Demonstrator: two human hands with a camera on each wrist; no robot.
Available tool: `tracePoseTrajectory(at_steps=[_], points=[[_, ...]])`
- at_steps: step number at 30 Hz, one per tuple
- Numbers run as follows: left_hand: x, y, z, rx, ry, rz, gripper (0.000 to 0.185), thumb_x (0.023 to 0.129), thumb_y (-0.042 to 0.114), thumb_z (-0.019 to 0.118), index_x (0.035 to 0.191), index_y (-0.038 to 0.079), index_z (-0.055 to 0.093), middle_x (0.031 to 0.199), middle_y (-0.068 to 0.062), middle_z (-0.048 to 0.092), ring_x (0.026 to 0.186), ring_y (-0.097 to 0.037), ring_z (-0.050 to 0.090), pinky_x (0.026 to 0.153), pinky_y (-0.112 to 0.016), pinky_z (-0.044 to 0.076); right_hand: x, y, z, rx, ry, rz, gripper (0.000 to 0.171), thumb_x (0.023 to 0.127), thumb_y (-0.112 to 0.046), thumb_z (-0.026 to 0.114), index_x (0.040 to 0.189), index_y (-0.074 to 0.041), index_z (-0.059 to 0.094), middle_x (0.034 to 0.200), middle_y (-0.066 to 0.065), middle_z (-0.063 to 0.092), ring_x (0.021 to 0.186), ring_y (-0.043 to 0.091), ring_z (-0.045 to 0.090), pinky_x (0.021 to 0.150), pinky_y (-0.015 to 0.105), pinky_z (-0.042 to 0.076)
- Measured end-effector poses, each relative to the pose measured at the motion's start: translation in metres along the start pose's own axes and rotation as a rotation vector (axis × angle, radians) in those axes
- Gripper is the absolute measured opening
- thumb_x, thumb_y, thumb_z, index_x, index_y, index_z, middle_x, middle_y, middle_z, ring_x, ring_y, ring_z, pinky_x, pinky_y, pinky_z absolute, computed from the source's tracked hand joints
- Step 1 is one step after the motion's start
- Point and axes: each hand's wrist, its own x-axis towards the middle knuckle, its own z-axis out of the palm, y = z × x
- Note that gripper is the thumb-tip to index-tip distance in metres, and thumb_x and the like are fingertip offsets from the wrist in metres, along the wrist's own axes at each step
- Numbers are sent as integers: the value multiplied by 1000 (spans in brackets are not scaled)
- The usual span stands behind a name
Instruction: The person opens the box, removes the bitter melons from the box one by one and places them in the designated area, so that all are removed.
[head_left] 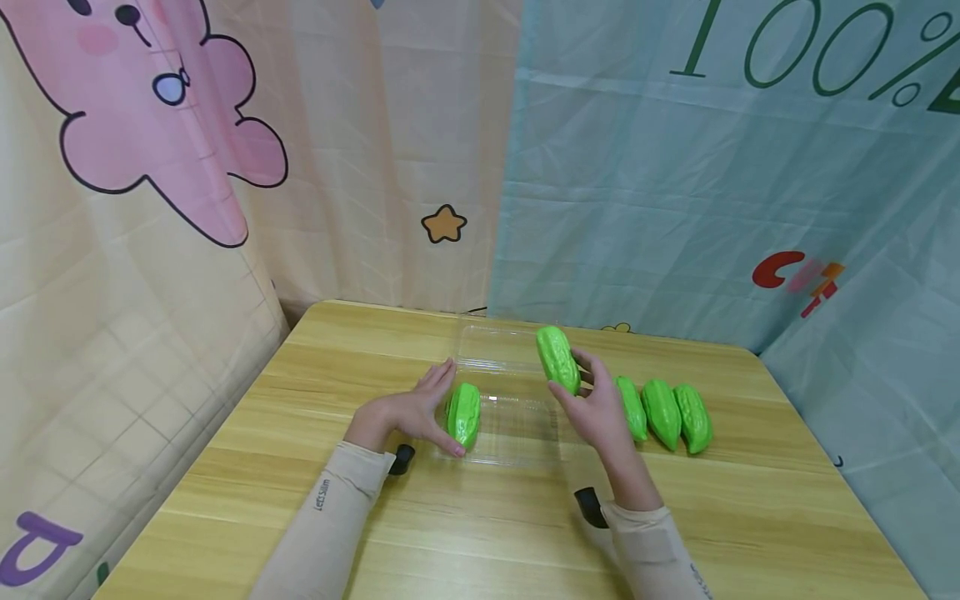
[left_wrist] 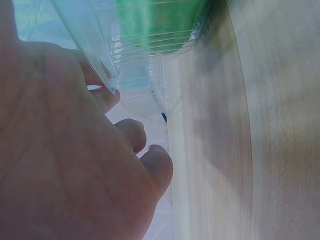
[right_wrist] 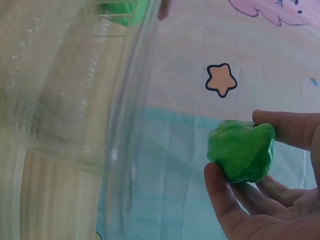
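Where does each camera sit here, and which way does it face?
Head: above the wooden table, looking forward and down; both forearms, left hand and right hand show.
Left wrist: beside the palm, looking along the tabletop at the clear tray.
Right wrist: low, facing the curtain; fingers hold a green gourd.
Shared: both wrist views show the clear tray; head and right wrist show the held gourd.

Even, soft light fills the head view, bright and sharp, with faint shadows under the hands on the wooden table (head_left: 525, 517); straight lines bow toward the edges. Both wrist views are blurred: the clear plastic box (right_wrist: 75, 100) smears with pale glare, washed out beside the table
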Motion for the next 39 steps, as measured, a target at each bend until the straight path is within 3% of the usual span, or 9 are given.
tracePoseTrajectory(at_steps=[24, 39], points=[[0, 1, -1, -3, -4, -7, 145, 68, 55, 90, 160, 8, -13, 166, -13, -19, 150, -34, -19, 118, -58, 1, 6, 7, -38, -29, 79, 61, 65, 97, -13, 68, 153, -1, 37, 149, 22, 43, 133, 39, 44, 105, 48, 42], [0, 2, 0, -1, 4, -1, 145, 68, 53, 90, 160, 7, -13, 166, -13, -19, 150, -35, -19, 118, -58, 2, 3, 6, -71, -49, 158, 168, 69, 97, -19, 69, 156, -6, 36, 150, 26, 42, 132, 43, 47, 103, 52, 46]])
